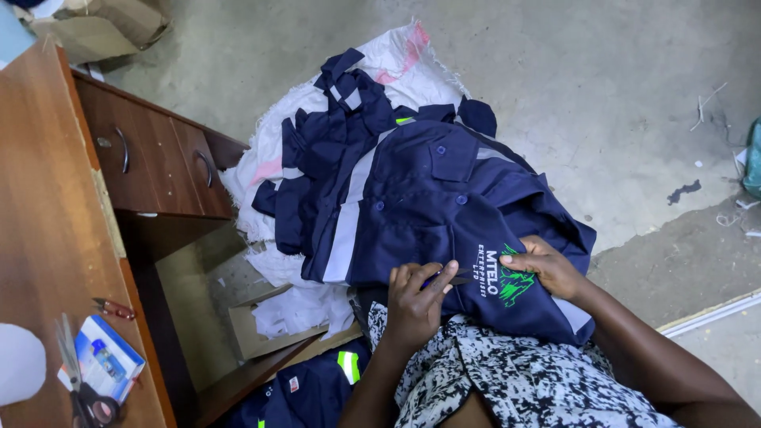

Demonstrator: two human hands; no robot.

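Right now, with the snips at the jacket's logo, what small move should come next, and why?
Probably close the snips on a stray thread. The left hand holds their tips against the jacket beside the logo, and the right hand pins the cloth flat there. No thread is visible.

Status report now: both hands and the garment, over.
Left hand grips small snips on navy jacket. Right hand pins the cloth by green embroidery. Nothing blocking.
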